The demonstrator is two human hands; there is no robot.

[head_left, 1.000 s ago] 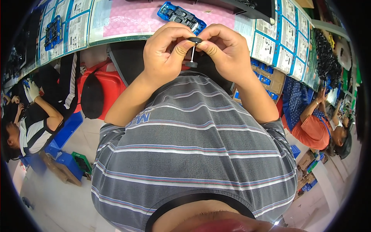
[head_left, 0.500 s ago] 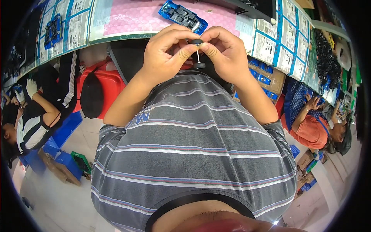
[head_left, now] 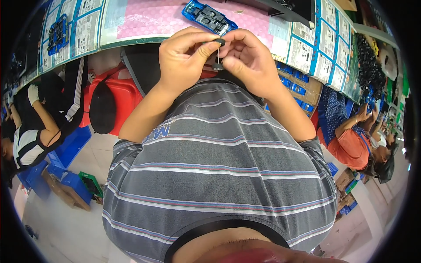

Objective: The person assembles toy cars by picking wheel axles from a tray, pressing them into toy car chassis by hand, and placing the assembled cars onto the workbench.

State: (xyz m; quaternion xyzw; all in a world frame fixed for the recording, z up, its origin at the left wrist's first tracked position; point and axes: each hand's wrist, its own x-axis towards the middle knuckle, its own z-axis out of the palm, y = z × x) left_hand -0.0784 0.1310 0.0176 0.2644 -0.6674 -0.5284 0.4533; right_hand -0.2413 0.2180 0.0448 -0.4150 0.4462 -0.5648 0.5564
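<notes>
Between my hands, in front of my shirt, is a small wheel axle (head_left: 218, 53): a thin metal rod with a black wheel at each end. My left hand (head_left: 183, 57) pinches the upper wheel (head_left: 219, 42) between thumb and forefinger. Close by on the right, my right hand (head_left: 251, 63) has its thumb apart from its loosely curled fingers. Its thumb tip is near the lower wheel (head_left: 217, 66); whether it touches cannot be made out. Just beyond my hands, a blue toy car body (head_left: 206, 18) lies on the table with its black and grey inside facing up.
Pink sheeting (head_left: 147, 19) covers the middle of the table. Another blue toy car part (head_left: 58, 35) lies at the left; a black tray (head_left: 291, 13) stands at the back right. Below the right edge is a box of blue parts (head_left: 298, 90). A red stool (head_left: 120, 87) is at left. People work on both sides.
The axle has shifted slightly left and up with my left hand. My right thumb and forefinger have come apart from the upper wheel, and the right hand has spread.
</notes>
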